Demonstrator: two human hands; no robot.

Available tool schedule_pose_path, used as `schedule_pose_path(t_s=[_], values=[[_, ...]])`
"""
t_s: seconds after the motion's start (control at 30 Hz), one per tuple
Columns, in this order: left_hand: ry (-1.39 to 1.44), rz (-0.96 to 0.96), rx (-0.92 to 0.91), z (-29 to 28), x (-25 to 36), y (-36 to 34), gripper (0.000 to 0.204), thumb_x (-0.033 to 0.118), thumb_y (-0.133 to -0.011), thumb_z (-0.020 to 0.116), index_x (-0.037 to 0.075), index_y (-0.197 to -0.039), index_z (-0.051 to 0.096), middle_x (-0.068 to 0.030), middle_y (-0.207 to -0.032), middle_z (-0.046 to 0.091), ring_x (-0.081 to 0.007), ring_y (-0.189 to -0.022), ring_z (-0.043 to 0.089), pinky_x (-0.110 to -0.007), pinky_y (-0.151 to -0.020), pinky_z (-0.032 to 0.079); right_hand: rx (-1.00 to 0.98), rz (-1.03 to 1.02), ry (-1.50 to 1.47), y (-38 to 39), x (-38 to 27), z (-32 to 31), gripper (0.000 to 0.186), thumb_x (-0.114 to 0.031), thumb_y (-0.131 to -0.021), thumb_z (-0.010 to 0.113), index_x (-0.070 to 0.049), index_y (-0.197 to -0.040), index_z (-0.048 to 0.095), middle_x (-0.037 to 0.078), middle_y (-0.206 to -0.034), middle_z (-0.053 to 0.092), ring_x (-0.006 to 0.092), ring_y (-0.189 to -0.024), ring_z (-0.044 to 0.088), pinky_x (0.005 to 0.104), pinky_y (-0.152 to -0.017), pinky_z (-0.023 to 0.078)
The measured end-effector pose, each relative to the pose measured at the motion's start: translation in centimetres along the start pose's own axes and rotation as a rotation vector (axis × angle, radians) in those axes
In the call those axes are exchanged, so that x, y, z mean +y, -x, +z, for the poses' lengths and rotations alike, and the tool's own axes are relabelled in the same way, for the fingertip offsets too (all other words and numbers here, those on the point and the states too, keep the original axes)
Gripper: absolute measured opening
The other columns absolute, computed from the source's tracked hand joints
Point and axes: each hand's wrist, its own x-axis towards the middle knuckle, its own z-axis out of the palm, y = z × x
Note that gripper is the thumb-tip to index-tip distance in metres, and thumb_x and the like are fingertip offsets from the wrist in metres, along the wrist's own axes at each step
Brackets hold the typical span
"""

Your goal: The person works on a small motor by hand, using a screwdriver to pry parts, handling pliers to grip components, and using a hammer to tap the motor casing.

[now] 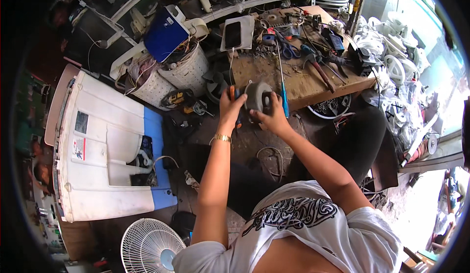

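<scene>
Two hands on one round grey motor housing (258, 95), held at the near left edge of the wooden worktop (298, 84). Left hand (230, 107) closed on the housing's left side, fingers wrapped around the rim, an orange-handled tool (231, 93) just beside the fingertips; whether gripped by that hand, cannot tell. Gold bracelet (223, 138) on the left wrist. Right hand (271, 118) clasped against the housing's lower right side, thumb up on its face. Blue-handled screwdriver (282, 79) lying along the worktop just right of the housing, blade pointing toward the far edge. Blue-handled scissors (289, 50) and a hammer (318, 67) farther in, among loose tools. White and blue washing machine top (107, 145) on the floor well to the left; white fan grille (149, 246) near the lower edge.
</scene>
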Motion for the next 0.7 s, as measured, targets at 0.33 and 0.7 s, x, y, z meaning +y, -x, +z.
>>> schedule_pose_path(t_s=[0.33,0.7], values=[[0.017,0.071,0.05,-0.7,-0.2,1.3,0.05,-0.003,-0.078,0.069,0.004,-0.122,0.048,-0.0036,-0.111,0.052,-0.0133,-0.102,0.054,-0.028,-0.088,0.047,-0.045,-0.337,0.044,-2.4,0.0,-0.1,0.087,-0.021,-0.06,0.093,0.002,-0.13,0.046,0.028,-0.149,0.029,0.0456,-0.134,0.038,0.0451,-0.109,0.039],[0.09,-0.071,0.041,-2.8,-1.8,3.6,0.063,-0.002,-0.078,0.064,0.004,-0.137,0.041,-0.0056,-0.122,0.053,-0.0149,-0.109,0.055,-0.029,-0.094,0.047,-0.13,-0.345,0.055,-0.6,0.5,0.3,0.092,-0.018,-0.057,0.092,-0.012,-0.135,0.045,0.029,-0.159,0.013,0.0557,-0.142,0.018,0.0586,-0.114,0.027]])
